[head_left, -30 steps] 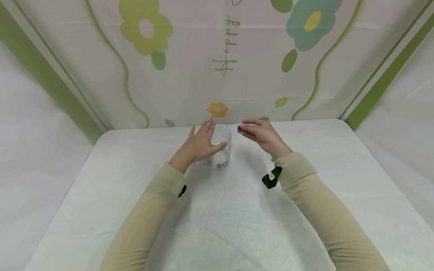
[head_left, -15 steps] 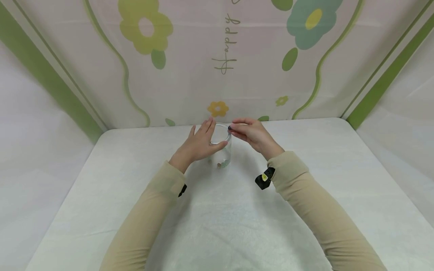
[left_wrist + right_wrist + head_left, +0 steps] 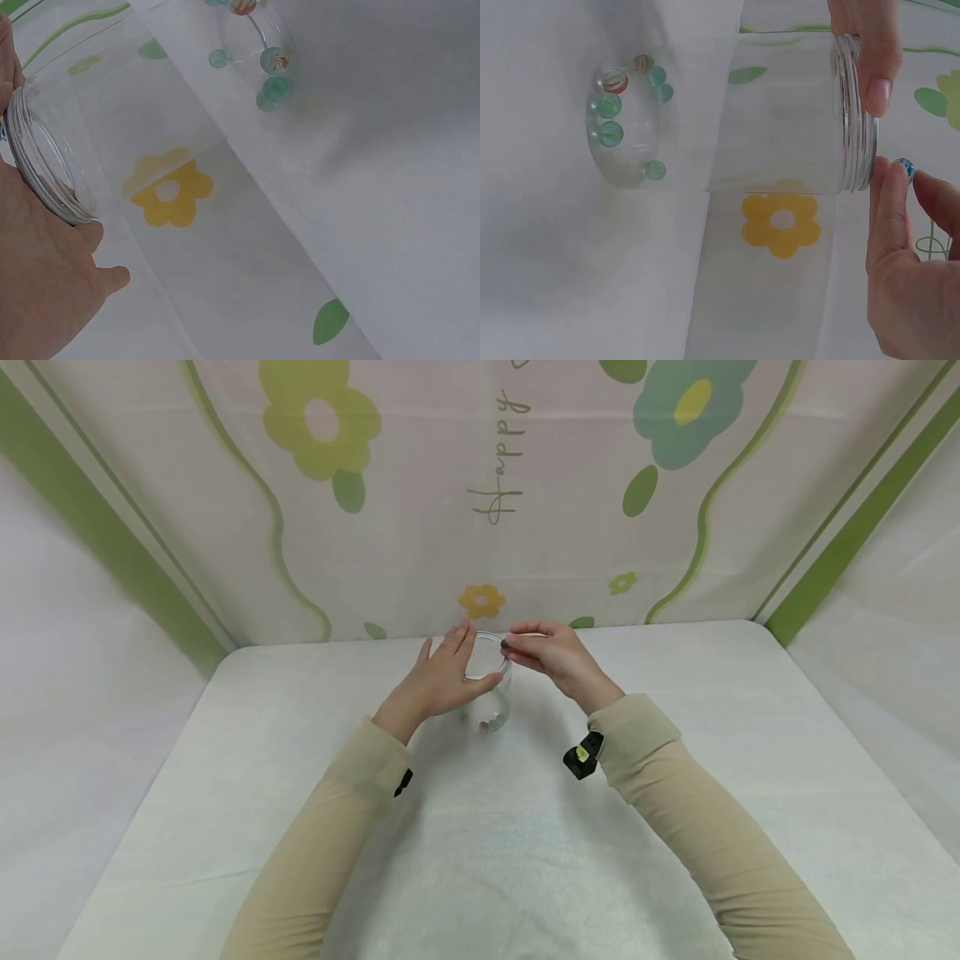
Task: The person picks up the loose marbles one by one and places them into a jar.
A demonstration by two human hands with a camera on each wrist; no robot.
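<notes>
A clear glass jar (image 3: 504, 693) stands upright near the back of the white-covered table. Around its rim the left hand (image 3: 442, 681) holds it, with the thumb (image 3: 877, 94) across one side of the mouth and fingers at the other. Several marbles lie on the jar's bottom, including a green marble (image 3: 610, 134) and a red-streaked marble (image 3: 615, 81). Between thumb and fingertips the right hand (image 3: 562, 660) pinches a dark blue marble (image 3: 905, 169). That marble is at the right edge of the jar's mouth, and in the right wrist view the fingers meet the rim.
Behind the table's back edge hangs a cloth (image 3: 420, 510) printed with flowers, leaves and lettering. White cloth sides (image 3: 67, 627) rise at left and right. A black camera mount (image 3: 583, 756) sits under the right wrist.
The right hand has moved left with its marble, from beside the jar to the edge of its mouth. The left hand and the jar have stayed in place.
</notes>
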